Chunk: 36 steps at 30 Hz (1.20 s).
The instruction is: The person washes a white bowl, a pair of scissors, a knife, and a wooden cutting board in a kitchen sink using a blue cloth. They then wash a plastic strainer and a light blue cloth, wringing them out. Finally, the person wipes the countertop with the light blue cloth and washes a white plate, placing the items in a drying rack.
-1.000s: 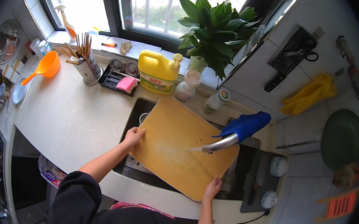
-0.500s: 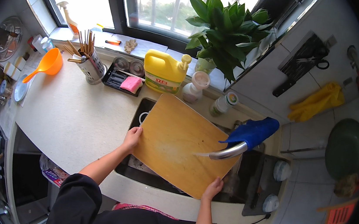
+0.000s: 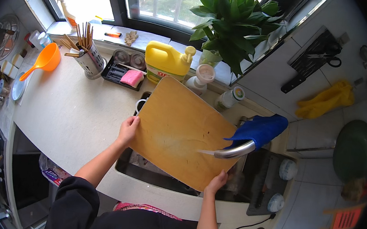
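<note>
Board (image 3: 175,129) over the sink (image 3: 142,168), long axis slanting from far left to near right, far corner pointing at the yellow jug (image 3: 166,61)! Left hand (image 3: 128,131) grips its left edge, right hand (image 3: 216,182) the right; fingertips underneath are hidden, and tap (image 3: 234,153) and blue cloth (image 3: 260,129) cover its right end.

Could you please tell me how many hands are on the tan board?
2: the left hand grips the left edge of the tan board, and the right hand grips its right edge near the bottom corner. No other hand shows.
</note>
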Available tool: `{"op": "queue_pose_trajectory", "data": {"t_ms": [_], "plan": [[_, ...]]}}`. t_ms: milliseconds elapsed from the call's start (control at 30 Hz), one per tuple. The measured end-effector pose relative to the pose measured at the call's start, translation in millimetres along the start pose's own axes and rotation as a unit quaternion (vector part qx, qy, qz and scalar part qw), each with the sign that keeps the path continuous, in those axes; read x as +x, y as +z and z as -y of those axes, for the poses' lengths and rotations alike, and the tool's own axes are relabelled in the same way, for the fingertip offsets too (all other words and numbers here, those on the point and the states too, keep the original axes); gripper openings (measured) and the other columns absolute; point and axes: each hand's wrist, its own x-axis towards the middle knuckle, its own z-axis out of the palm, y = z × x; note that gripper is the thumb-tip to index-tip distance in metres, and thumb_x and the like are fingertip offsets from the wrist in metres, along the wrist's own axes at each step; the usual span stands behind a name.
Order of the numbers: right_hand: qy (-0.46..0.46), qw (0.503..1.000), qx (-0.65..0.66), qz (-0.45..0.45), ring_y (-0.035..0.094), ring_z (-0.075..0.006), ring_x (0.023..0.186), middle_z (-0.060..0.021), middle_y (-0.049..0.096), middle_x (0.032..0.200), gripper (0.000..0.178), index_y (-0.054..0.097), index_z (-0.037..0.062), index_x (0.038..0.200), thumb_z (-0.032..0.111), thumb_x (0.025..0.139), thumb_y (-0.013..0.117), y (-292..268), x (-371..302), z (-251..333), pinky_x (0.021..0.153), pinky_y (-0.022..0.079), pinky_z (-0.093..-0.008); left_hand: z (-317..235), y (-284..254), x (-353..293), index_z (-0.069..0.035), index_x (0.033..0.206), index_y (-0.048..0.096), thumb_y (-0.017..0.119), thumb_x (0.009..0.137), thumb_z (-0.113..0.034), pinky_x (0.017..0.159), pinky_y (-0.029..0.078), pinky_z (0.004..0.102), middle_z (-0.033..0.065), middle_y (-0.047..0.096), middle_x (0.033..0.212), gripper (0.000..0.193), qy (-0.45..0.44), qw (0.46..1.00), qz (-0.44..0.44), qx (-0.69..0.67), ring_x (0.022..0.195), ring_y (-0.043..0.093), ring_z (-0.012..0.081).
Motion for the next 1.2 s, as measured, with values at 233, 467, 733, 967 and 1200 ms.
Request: {"op": "queue_pose_trajectory", "data": {"t_ms": [233, 467, 733, 967, 1200], "plan": [[0.100, 0.989, 0.106, 0.027, 0.047, -0.0169, 0.086, -0.0073, 0.052, 0.091, 0.026, 0.050, 0.0000, 0.089, 0.025, 0.086, 0.046, 42.7, -18.0, 11.1, 0.081, 0.038, -0.0299, -42.1, -33.1, -25.7, 0.002, 0.095, 0.057, 0.048, 0.091, -0.021, 0.071, 0.042, 0.0232, 0.0013, 0.058, 0.085, 0.025, 0.028, 0.997, -0.043, -0.051, 0.078, 0.051, 0.0076], [0.088, 0.987, 0.075, 0.114, 0.046, -0.0167, 0.102, -0.0048, 0.051, 0.111, 0.044, 0.049, 0.0032, 0.115, 0.038, 0.088, 0.048, 76.3, -9.5, -17.9, 0.088, 0.036, -0.0285, -128.0, -79.2, -98.6, 0.004, 0.110, 0.050, 0.062, 0.078, -0.010, 0.078, 0.044, 0.0278, 0.0083, 0.059, 0.098, 0.037, -0.088, 0.986, 0.144, -0.007, 0.089, 0.054, 0.0136], [0.172, 0.939, -0.092, 0.282, 0.050, -0.0240, 0.099, -0.0160, 0.054, 0.110, 0.040, 0.050, -0.0038, 0.111, 0.029, 0.087, 0.051, 112.3, -13.4, -61.8, 0.086, 0.038, -0.0315, -146.7, -75.3, -168.8, 0.005, 0.116, 0.044, 0.061, 0.063, 0.005, 0.086, 0.045, 0.0363, 0.0146, 0.056, 0.108, 0.056, -0.198, 0.954, 0.189, -0.125, 0.099, 0.056, 0.0240], [-0.341, 0.853, -0.149, 0.365, 0.038, -0.0372, 0.117, -0.0224, 0.039, 0.128, 0.042, 0.046, 0.0027, 0.121, 0.026, 0.086, 0.048, 127.6, -86.1, 35.0, 0.096, 0.033, -0.0412, -178.5, -48.0, -183.8, 0.006, 0.114, 0.044, 0.051, 0.061, 0.006, 0.083, 0.046, 0.0370, 0.0158, 0.056, 0.104, 0.054, -0.212, 0.954, 0.154, -0.146, 0.094, 0.057, 0.0258], [-0.185, 0.872, -0.182, 0.416, 0.029, -0.0336, 0.126, -0.0176, 0.031, 0.137, 0.047, 0.034, 0.0062, 0.132, 0.029, 0.091, 0.039, 118.7, -23.4, -31.4, 0.101, 0.027, -0.0387, -181.5, -35.5, -191.0, 0.006, 0.105, 0.048, 0.048, 0.059, 0.007, 0.073, 0.048, 0.0323, 0.0139, 0.057, 0.094, 0.047, -0.198, 0.956, 0.118, -0.183, 0.083, 0.058, 0.0222]]}}
